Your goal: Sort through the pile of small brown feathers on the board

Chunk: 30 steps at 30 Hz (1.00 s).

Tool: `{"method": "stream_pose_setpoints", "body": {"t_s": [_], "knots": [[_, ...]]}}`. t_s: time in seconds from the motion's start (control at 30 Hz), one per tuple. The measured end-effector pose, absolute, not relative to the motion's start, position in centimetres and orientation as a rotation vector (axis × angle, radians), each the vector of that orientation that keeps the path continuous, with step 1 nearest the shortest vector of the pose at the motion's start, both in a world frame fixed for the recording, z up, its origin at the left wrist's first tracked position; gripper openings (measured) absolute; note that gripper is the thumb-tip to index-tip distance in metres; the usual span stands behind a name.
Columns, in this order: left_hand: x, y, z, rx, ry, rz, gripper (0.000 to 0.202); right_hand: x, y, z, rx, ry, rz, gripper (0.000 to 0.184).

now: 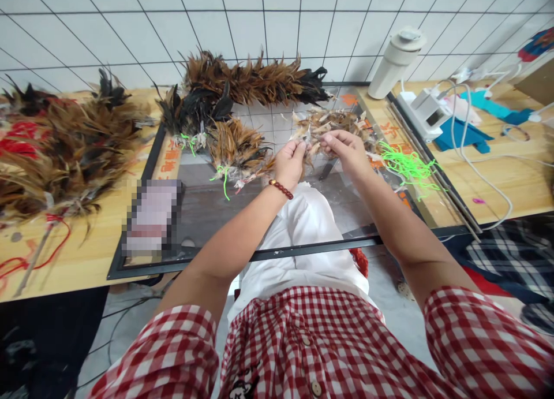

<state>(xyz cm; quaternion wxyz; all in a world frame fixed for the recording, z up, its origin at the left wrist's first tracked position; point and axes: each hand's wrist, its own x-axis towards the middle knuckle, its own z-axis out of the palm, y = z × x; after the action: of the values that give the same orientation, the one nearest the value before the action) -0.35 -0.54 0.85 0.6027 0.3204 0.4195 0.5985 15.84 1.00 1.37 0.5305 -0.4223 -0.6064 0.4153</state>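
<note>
Feathers (312, 148), a small tuft, are pinched between both hands over the glass top (208, 208), head view; L hand (289, 163) and R hand (346, 150) are close together, thumbs & fingertips clamped on the tuft; its long axis seems approx. left-right between them, neither hand nearer. Loose pile (335, 120) lies just behind the hands; green cords (407, 167) near the R hand; tied bundles (237, 150) off to the L; flask (396, 55) well back.

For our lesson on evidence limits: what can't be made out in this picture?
Head view:
1. Blurred patch: pixelated, unidentifiable.
2. Small feathers: partly hidden by the left hand and right hand.
3. Feather pile: cut off by the left edge.
</note>
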Motion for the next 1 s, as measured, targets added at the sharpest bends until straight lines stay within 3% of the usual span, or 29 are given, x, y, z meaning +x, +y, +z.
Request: {"method": "stream_pose_setpoints", "body": {"t_s": [0.1,0.67,1.0], "knots": [[-0.3,-0.8,1.0,0.854,1.011,1.446,0.025,15.4,0.6,2.0,-1.007,-1.387,1.166,0.062],[-0.5,-2.3,1.6,1.315,0.998,1.271,0.030,16.3,1.2,2.5,-0.979,-1.183,1.222,0.064],[0.1,-1.8,1.5,0.938,0.990,1.347,0.027,17.6,1.7,2.9,-0.958,-1.364,1.053,0.056]]}}
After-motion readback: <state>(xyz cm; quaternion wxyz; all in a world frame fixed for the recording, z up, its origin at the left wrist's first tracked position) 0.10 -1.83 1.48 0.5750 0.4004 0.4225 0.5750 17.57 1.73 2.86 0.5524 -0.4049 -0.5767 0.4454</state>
